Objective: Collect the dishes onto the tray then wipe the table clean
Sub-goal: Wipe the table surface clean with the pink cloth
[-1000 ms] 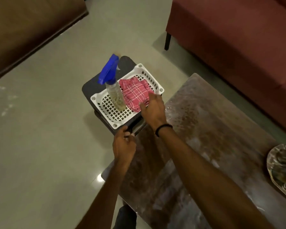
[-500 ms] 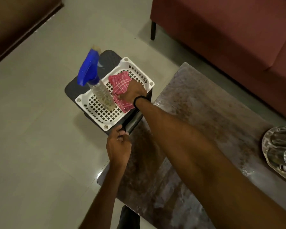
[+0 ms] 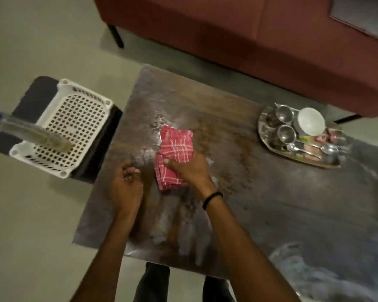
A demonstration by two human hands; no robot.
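A red checked cloth [image 3: 175, 147] lies folded on the dark glossy table [image 3: 271, 205], near its left end. My right hand [image 3: 191, 168] grips the cloth's near edge and presses it onto the wet-looking surface. Just left of the cloth, my left hand [image 3: 125, 185] rests on the table with its fingers curled and nothing in it. A steel tray [image 3: 265, 129] at the table's far right holds two steel cups [image 3: 286, 132], a white bowl [image 3: 311, 121] and spoons.
A white perforated basket [image 3: 74, 118] sits on a dark stool [image 3: 34, 99] left of the table, with a blue-headed spray bottle [image 3: 31, 132] in it. A dark red sofa [image 3: 249, 33] runs behind the table. Pale floor lies to the left.
My right hand took the cloth out of the basket and brought it onto the table. My left hand left the stool's edge and now rests on the tabletop.
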